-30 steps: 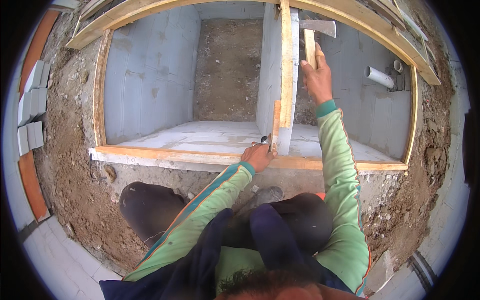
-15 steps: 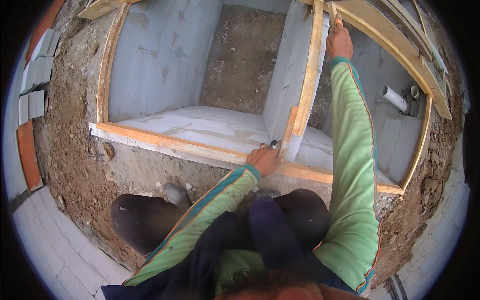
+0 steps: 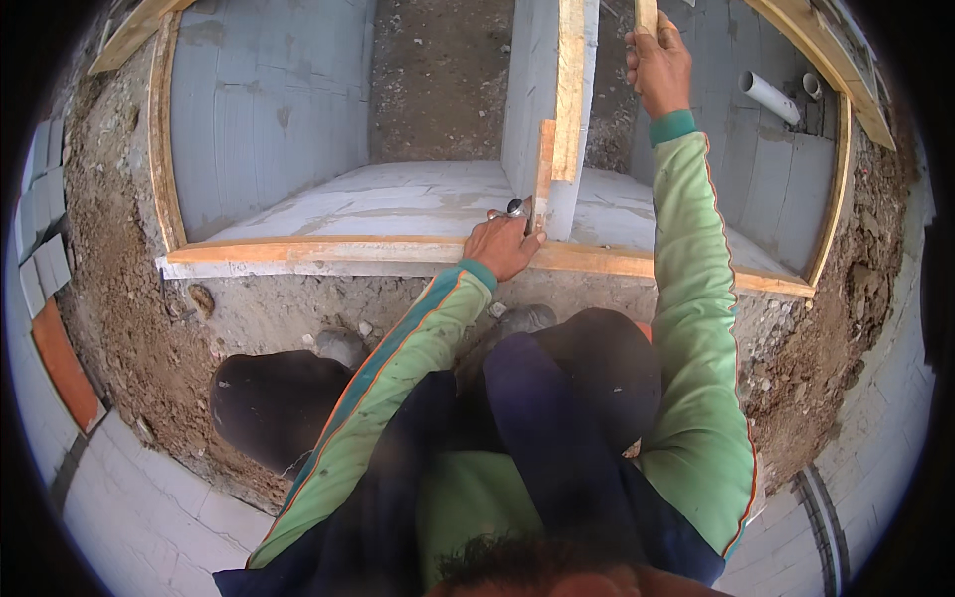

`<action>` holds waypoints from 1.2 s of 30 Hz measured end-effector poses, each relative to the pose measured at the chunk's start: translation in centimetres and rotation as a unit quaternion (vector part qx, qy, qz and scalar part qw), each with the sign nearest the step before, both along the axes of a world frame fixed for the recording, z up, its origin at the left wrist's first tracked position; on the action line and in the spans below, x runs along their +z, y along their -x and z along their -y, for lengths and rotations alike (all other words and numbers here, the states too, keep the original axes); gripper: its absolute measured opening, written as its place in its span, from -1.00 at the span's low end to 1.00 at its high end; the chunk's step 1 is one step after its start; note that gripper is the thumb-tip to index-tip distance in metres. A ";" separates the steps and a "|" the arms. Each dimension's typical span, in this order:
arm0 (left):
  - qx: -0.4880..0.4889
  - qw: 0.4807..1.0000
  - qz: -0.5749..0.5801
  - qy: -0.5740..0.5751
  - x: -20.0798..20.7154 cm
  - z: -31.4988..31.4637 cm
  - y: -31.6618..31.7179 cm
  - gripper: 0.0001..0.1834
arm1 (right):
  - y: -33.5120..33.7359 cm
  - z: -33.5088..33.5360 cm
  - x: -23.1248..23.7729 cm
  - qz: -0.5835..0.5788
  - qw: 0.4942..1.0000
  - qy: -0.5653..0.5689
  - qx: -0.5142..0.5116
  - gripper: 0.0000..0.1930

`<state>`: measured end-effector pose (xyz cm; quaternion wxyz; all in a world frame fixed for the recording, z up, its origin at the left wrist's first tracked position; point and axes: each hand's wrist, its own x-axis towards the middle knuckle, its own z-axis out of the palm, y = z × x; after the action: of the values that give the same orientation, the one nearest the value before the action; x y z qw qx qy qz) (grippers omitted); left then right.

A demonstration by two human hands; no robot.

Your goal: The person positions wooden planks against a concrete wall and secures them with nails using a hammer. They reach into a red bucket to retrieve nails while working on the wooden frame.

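Observation:
My left hand (image 3: pixel 502 247) is closed at the near timber rail (image 3: pixel 338 251), at the foot of the middle wall. A dark, shiny round-ended metal piece (image 3: pixel 515 207) pokes out above its fingers; the rest is hidden. The thumb lies against the lower end of a short orange-brown wood strip (image 3: pixel 544 164), which stands alongside the longer pale board (image 3: pixel 570 90) on the wall. Out at the end of my stretched right arm, my right hand (image 3: pixel 665 70) grips a pale wooden stick (image 3: pixel 646 14). Its far end is cut off by the picture's top edge.
Grey block walls (image 3: pixel 269 109) enclose two pits with earth floors. White pipes (image 3: pixel 769 97) stick out in the right pit. Timber edging (image 3: pixel 834 189) runs round the rim. Soil and rubble (image 3: pixel 119 259) surround it, with stacked grey blocks (image 3: pixel 45 224) at the left. My knees are close to the rail.
The view has shifted, so the pits sit higher in it. My right hand has come away from the far timber frame with the wooden stick. My left hand stays by the short strip.

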<state>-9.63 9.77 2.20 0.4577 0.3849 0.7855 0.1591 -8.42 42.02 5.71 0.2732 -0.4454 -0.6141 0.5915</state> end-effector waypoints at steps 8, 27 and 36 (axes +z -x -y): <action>-0.002 0.996 0.071 -0.055 -4.0 1.3 1.6 -0.55 | -10.4 14.6 2.6 -0.005 0.996 0.024 -0.087 -0.46; -0.030 0.975 0.206 -0.082 -3.9 -0.6 1.2 -0.59 | -23.2 39.8 4.0 0.219 0.958 -0.009 -0.184 -0.44; 0.028 0.957 0.246 -0.153 -4.7 -0.6 0.8 -0.56 | -26.3 44.7 2.5 0.283 0.946 0.017 -0.160 -0.48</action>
<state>-10.44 10.38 -2.45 0.5674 0.3776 0.6254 0.3800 17.90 -2.72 8.23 0.1715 -0.6913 -0.5770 0.3997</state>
